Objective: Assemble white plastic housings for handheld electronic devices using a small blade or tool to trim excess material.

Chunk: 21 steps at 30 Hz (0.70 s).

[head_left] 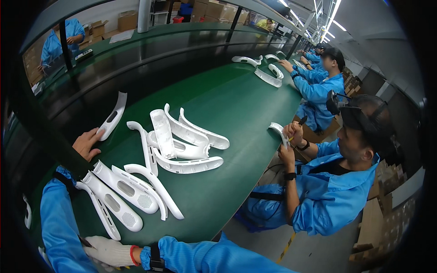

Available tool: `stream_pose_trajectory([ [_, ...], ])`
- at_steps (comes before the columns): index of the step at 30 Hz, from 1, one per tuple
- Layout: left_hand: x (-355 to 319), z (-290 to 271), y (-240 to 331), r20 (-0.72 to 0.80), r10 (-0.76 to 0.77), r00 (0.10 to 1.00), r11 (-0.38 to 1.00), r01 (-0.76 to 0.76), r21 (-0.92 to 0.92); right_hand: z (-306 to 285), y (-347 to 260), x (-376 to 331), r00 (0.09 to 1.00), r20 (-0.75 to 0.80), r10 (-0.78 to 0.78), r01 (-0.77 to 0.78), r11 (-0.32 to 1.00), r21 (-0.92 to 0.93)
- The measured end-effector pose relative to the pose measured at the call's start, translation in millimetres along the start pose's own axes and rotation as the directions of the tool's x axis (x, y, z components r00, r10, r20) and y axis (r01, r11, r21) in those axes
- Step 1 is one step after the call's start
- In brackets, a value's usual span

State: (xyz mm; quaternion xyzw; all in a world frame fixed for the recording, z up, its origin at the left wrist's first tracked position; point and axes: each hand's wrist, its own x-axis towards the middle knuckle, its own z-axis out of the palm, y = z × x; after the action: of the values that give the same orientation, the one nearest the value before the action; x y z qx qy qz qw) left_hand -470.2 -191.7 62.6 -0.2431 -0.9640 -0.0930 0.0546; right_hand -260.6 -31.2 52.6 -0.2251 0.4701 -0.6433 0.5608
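At the left, my bare left hand (87,144) reaches to a white curved plastic shell (114,116) with a dark oval slot. Its fingertips touch the shell's lower end, while the thumb stands apart. My right hand (109,251), in a white knit glove with a red cuff, is closed at the lower left around a slim dark tool (84,241), mostly hidden by the glove and sleeve. Between my arms lies a fanned row of white shells (116,207), some with oval openings and speaker-like hole patterns. Beyond them is a loose pile of similar shells (182,150).
A green work surface (236,123) runs away along the line. A dark post (50,123) rises close to my left arm. On the right, a co-worker (337,182) holds a white curved piece and a tool. Farther along, more white parts (268,77) lie near other workers.
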Motion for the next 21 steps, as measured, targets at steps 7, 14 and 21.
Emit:
stream_pose_trajectory([
  [7,0.0,17.7,-26.2,-0.003,0.046,0.999,0.99,-0.046,0.132,-1.8,0.8,3.1,0.998,0.058,-0.038,0.038,0.999,0.017],
  [14,5.3,32.3,-37.7,-0.13,0.114,0.985,0.989,-0.099,0.111,-2.8,1.2,4.9,0.999,0.007,0.041,-0.041,0.999,0.036],
  [21,7.6,-14.6,-15.1,-0.007,0.046,0.999,0.984,-0.044,0.171,10.2,-37.4,-21.2,0.997,0.028,0.069,-0.069,0.997,-0.017],
])
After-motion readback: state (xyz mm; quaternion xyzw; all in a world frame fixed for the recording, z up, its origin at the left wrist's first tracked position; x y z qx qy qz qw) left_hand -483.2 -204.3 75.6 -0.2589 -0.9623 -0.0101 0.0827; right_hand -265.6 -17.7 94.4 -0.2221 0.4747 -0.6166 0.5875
